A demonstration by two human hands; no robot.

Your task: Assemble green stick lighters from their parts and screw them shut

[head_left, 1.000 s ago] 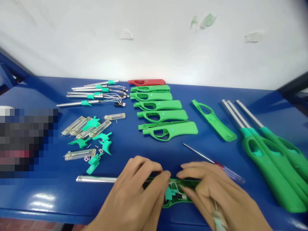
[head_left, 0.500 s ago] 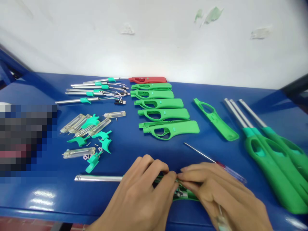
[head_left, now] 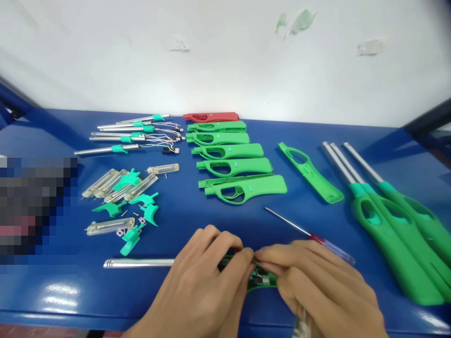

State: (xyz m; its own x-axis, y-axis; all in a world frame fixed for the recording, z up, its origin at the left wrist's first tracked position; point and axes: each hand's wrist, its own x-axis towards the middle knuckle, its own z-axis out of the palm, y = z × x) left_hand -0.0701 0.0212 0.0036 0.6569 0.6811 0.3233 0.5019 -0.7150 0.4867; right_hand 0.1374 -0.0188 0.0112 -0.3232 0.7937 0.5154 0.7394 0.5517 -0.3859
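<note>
Near the table's front edge lies an opened green stick lighter (head_left: 272,279), its silver tube (head_left: 139,263) pointing left. White wire and a small black part show inside the handle shell. My left hand (head_left: 207,281) is closed around the shell, thumb and fingertips pressing at its upper edge. Bent over the shell's right part, my right hand (head_left: 324,286) has thumb and index pinched close to the left fingertips. What that pinch holds is too hidden to make out. A clear fuel tank (head_left: 302,323) pokes out beneath the right palm, gripped by the lower fingers.
A screwdriver (head_left: 310,234) lies behind my right hand. Green shells (head_left: 246,188) and a red one (head_left: 211,117) are stacked behind. At left are tubes with wires (head_left: 105,151), fuel tanks (head_left: 111,226) and triggers (head_left: 130,238). Whole lighters (head_left: 394,244) lie at right.
The whole view has shifted slightly, so everything appears a little further left. Both hands stay at the lighter, with the right fingertips still pinched beside the left ones.
</note>
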